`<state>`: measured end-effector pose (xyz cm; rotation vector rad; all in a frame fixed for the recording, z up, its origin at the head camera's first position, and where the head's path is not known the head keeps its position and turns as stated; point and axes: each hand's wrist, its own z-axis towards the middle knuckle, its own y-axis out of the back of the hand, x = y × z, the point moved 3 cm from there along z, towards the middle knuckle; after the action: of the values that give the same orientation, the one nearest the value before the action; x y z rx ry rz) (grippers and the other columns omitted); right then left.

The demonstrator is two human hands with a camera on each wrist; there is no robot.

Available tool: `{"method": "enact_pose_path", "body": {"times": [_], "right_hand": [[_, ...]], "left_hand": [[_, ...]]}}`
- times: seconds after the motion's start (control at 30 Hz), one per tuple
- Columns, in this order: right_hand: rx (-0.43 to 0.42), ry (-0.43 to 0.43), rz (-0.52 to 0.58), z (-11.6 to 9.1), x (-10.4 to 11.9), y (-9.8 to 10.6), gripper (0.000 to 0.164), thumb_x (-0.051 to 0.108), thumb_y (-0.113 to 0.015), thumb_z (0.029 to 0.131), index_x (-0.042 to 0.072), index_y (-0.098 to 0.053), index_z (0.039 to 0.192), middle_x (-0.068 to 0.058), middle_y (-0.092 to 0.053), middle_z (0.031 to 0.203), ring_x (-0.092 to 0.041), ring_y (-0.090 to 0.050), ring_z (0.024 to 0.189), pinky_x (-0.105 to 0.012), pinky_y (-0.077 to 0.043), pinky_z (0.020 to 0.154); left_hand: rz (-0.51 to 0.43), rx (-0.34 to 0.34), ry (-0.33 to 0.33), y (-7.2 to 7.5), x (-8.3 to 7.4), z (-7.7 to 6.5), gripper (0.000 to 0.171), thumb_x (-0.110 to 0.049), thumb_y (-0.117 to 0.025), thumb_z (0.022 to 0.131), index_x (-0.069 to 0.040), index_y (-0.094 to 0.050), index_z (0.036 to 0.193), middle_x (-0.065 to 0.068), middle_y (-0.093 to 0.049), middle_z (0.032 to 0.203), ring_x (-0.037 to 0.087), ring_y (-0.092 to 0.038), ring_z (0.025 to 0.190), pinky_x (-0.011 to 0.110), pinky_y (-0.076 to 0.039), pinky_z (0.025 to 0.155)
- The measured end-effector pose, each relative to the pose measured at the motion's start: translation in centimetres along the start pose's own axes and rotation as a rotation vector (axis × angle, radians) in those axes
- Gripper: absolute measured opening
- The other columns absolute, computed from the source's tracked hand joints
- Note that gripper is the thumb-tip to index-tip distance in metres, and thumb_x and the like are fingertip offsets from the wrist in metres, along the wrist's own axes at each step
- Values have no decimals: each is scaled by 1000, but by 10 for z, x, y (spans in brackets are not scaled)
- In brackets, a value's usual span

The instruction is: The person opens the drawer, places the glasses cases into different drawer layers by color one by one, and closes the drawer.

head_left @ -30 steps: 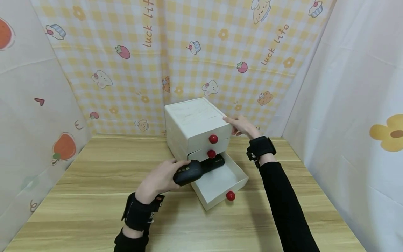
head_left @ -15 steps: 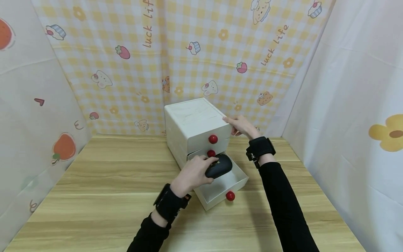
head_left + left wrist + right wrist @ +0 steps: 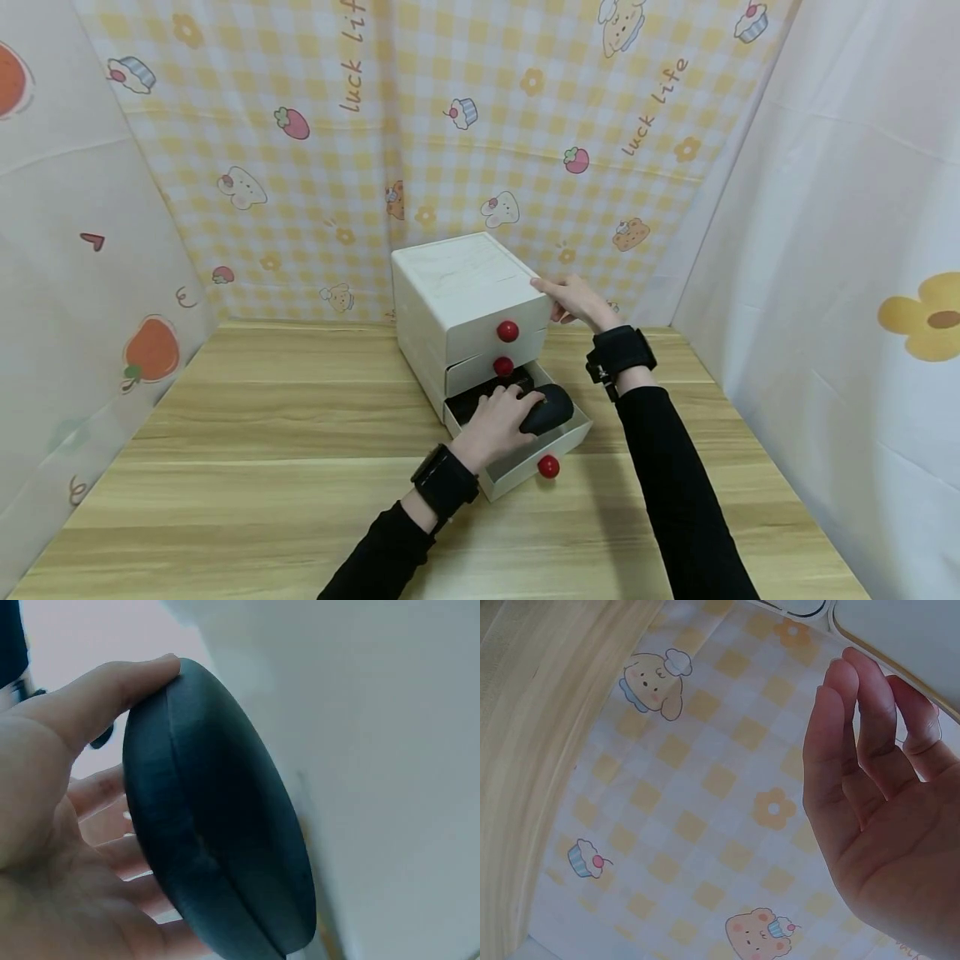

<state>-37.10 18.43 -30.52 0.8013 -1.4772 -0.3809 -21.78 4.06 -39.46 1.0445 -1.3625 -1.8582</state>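
Observation:
My left hand (image 3: 495, 427) grips a black oval glasses case (image 3: 551, 408) over the pulled-out bottom drawer (image 3: 519, 478). In the left wrist view the thumb presses one end of the case (image 3: 217, 810), which has a seam along its side. Farther back in the drawer lies a dark, flat-looking object (image 3: 467, 402), partly hidden by the hand. My right hand (image 3: 581, 300) rests its fingers on the top right edge of the white drawer cabinet (image 3: 465, 279). In the right wrist view, those fingers (image 3: 825, 742) are loosely bent against the cabinet's edge.
Red round knobs (image 3: 507, 332) stick out from the drawer fronts. The wooden table (image 3: 247, 433) spreads around the cabinet, backed by a yellow checked curtain (image 3: 315, 192). White cloth (image 3: 810, 250) hangs at the right side.
My left hand has moved right and forward with the glasses case, from the drawer's left side to over it. The right hand and the cabinet have stayed in place.

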Motion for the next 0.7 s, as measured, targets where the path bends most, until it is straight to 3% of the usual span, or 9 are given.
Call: {"method": "enact_pose_path", "body": {"times": [0.33,0.53,0.7], "right_hand": [[0,16,11,-1,1,0,58,56,-47,93,2,-64,108,-2,-58,62,-17,-59,62,-26,-50,58],[-10,10,-6,-2,0,0,59,59,-47,92,2,-65,94,-2,-59,60,-25,-61,66,-26,-50,60],[-15,2,-8,-2,-1,0,59,58,-48,92,2,-65,91,-3,-59,60,-19,-60,62,-26,-50,59]], "left_hand": [[68,4,22,-22,7,3,56,-31,-77,79,-18,-54,128,13,-63,115,28,-57,106,47,-51,81],[93,18,29,-31,12,4,57,-30,-77,79,-18,-52,130,14,-61,117,29,-55,111,47,-51,84],[122,26,42,-39,15,5,60,-30,-76,80,-20,-49,133,17,-57,122,31,-51,116,46,-52,82]]}}
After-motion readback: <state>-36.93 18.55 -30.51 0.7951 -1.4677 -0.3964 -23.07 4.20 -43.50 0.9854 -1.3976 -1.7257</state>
